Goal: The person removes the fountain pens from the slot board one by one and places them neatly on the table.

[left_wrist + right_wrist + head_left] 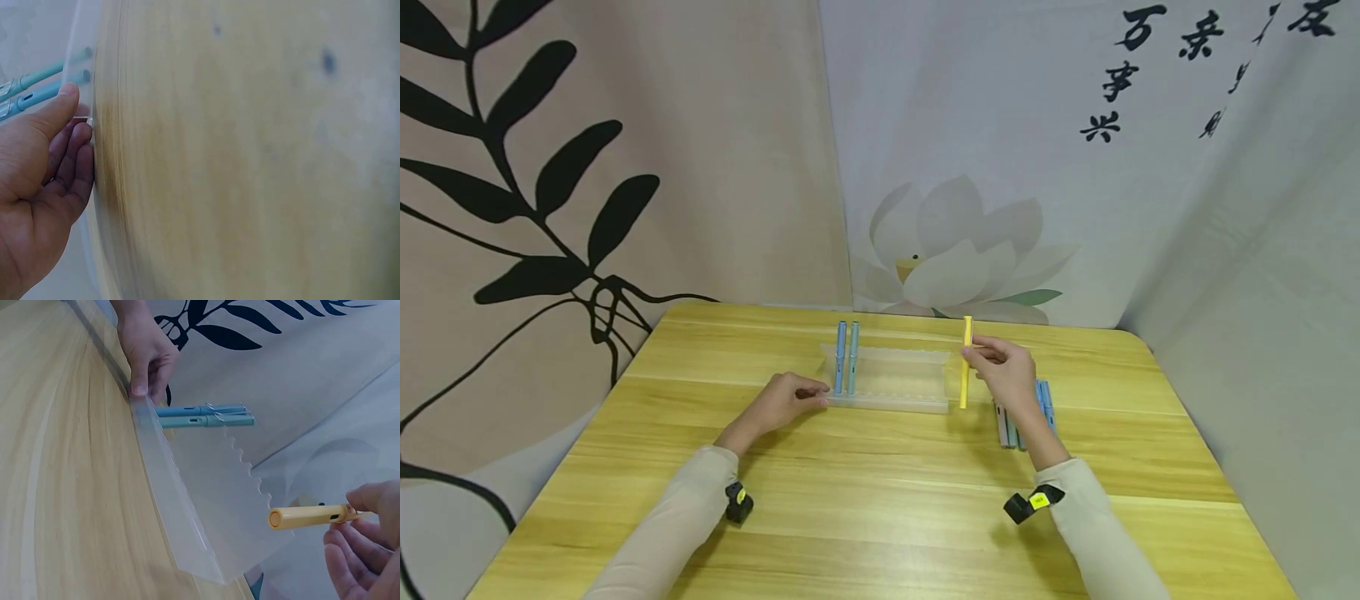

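Note:
A clear plastic pen rack [895, 404] with a notched back edge stands on the wooden table. At its left end, a blue pen [840, 358] and a blue-green pen [853, 360] lean upright in neighbouring slots. My left hand [784, 402] pinches the rack's front left corner; the left wrist view has the thumb [65, 100] over the clear front strip. Just past the rack's right end, my right hand [1009, 373] holds a yellow pen [965, 387] upright between thumb and fingers. In the right wrist view the yellow pen's [306, 516] blunt end points toward the rack.
Several more pens, among them a greyish one [1002, 425] and blue ones [1047, 404], lie on the table [865, 500] by and partly under my right forearm. Printed curtains [737, 167] stand behind the table's far edge.

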`<action>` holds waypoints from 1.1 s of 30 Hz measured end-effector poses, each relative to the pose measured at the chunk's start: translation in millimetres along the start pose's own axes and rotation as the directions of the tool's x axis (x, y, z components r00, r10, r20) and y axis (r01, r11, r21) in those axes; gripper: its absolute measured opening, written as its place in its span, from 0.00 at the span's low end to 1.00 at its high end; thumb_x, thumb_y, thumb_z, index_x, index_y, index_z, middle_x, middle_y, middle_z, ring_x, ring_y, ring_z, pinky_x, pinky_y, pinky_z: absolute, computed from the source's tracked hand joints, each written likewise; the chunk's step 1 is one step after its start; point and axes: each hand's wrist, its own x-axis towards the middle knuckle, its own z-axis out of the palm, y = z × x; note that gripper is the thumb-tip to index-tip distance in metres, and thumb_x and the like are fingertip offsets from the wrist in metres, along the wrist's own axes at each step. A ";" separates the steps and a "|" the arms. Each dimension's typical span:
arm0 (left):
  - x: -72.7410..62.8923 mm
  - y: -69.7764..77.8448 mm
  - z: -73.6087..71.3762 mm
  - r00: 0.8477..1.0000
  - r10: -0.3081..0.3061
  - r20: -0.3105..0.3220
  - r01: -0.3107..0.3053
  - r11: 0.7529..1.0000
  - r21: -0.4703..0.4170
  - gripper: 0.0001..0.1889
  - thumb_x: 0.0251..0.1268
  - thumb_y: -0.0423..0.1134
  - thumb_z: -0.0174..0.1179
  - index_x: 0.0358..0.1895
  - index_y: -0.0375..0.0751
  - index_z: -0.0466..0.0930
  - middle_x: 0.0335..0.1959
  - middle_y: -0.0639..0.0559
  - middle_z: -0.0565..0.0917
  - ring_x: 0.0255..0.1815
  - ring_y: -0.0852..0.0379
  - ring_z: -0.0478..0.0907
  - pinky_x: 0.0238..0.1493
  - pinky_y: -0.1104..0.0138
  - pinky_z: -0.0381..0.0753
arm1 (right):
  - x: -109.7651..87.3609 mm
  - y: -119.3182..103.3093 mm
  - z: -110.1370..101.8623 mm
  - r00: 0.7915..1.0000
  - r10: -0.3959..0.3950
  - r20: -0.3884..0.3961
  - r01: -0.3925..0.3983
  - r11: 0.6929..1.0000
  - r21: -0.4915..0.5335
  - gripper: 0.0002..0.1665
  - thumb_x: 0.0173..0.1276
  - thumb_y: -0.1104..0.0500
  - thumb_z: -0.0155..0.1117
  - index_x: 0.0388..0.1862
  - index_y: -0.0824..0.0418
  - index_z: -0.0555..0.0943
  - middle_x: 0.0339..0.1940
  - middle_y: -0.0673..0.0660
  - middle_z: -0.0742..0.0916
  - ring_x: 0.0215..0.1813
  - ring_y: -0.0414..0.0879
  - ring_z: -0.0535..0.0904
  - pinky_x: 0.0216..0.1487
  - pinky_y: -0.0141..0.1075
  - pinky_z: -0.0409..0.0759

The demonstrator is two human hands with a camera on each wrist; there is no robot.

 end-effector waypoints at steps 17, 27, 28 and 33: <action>0.0 -0.7 0.7 1.000 -0.016 0.001 0.016 1.000 -0.012 0.18 0.71 0.43 0.66 0.58 0.37 0.86 0.51 0.46 0.89 0.49 0.52 0.85 0.51 0.57 0.86 | -4.0 19.5 -43.9 0.994 0.108 -0.004 -0.108 0.990 -0.090 0.32 0.70 0.39 0.69 0.63 0.58 0.83 0.51 0.62 0.88 0.49 0.57 0.86 0.49 0.48 0.87; 0.1 0.4 0.7 1.000 -0.018 0.000 0.018 1.000 -0.007 0.18 0.71 0.42 0.66 0.58 0.37 0.86 0.51 0.46 0.89 0.49 0.53 0.86 0.51 0.56 0.86 | -11.1 31.2 -69.2 0.990 0.136 -0.042 -0.141 0.980 -0.143 0.32 0.71 0.39 0.67 0.64 0.60 0.83 0.52 0.63 0.88 0.45 0.50 0.88 0.46 0.44 0.88; 0.1 0.6 0.8 1.000 -0.018 0.000 0.018 1.000 -0.006 0.17 0.71 0.42 0.66 0.58 0.37 0.86 0.50 0.46 0.89 0.48 0.53 0.86 0.51 0.56 0.86 | -12.2 31.9 -71.6 0.989 0.139 -0.044 -0.144 0.978 -0.153 0.33 0.71 0.39 0.67 0.64 0.60 0.83 0.52 0.64 0.88 0.44 0.50 0.88 0.46 0.44 0.88; 0.0 1.0 0.1 1.000 -0.021 0.001 0.021 1.000 -0.002 0.17 0.71 0.42 0.66 0.58 0.37 0.86 0.50 0.46 0.89 0.48 0.53 0.85 0.50 0.57 0.86 | -16.4 38.5 -82.4 0.988 0.149 -0.045 -0.155 0.970 -0.189 0.34 0.72 0.38 0.66 0.65 0.61 0.82 0.53 0.64 0.88 0.44 0.49 0.88 0.44 0.42 0.88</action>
